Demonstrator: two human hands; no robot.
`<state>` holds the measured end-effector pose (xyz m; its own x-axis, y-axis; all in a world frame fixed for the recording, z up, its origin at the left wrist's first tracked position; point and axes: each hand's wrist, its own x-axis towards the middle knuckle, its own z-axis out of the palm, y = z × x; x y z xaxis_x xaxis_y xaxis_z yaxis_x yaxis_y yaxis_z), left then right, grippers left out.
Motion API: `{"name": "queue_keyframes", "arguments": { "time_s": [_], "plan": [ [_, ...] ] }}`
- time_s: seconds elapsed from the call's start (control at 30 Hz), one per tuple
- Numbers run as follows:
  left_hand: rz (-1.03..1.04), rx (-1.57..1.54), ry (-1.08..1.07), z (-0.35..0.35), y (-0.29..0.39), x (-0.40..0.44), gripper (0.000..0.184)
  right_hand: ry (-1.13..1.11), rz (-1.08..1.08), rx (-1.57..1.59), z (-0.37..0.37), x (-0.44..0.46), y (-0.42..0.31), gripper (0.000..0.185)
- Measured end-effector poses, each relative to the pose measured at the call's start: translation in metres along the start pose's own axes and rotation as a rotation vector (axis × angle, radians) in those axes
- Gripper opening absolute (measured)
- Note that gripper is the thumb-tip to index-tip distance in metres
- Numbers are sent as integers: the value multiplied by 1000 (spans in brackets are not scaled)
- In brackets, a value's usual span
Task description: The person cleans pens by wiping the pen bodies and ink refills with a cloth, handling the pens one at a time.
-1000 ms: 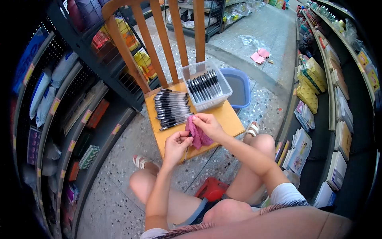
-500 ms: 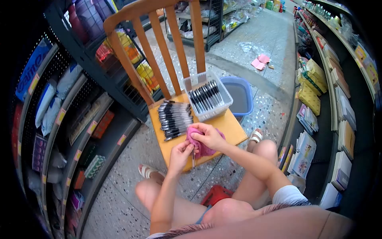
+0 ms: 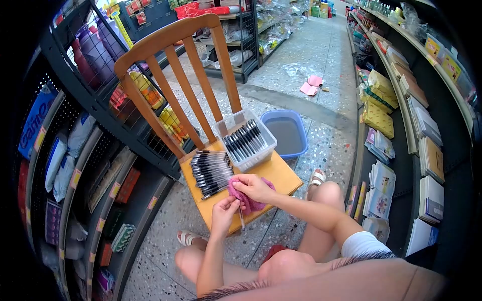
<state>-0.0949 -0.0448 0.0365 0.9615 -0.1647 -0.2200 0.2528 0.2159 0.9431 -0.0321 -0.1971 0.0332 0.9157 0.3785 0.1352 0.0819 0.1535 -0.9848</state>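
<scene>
My left hand pinches a clear pen whose lower end points down past the chair's front edge. In my right hand is a pink cloth, bunched around the pen's upper part, which is hidden. Both hands are close together above the seat of the wooden chair. Just beyond them, a row of black-capped clear pens lies on the seat. Beside that row stands a clear plastic box with several more pens inside.
A blue basin of greyish water stands behind the chair's right side. Shelves of packaged goods curve along the left, and shelves of notebooks line the right. Pink paper lies on the floor further off.
The camera view has shifted, so the chair and its contents appear further left and lower. My hands keep hold of the pen and cloth, with more of the pen's lower end showing.
</scene>
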Motion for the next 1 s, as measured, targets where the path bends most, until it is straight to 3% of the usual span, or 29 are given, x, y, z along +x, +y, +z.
{"name": "queue_keyframes", "arguments": {
  "time_s": [0.67,0.77,0.87,1.0],
  "plan": [
    [-20,26,-39,1,0,-2,18,-19,51,-281,-9,2,0,22],
    [0,13,-41,2,0,-1,18,-72,59,-54,-11,5,13,24],
    [12,14,-25,-1,-3,0,18,-88,209,312,-6,-1,-4,24],
    [20,-1,-30,-4,-5,1,18,-148,147,306,-3,-4,-12,25]
  ]
}}
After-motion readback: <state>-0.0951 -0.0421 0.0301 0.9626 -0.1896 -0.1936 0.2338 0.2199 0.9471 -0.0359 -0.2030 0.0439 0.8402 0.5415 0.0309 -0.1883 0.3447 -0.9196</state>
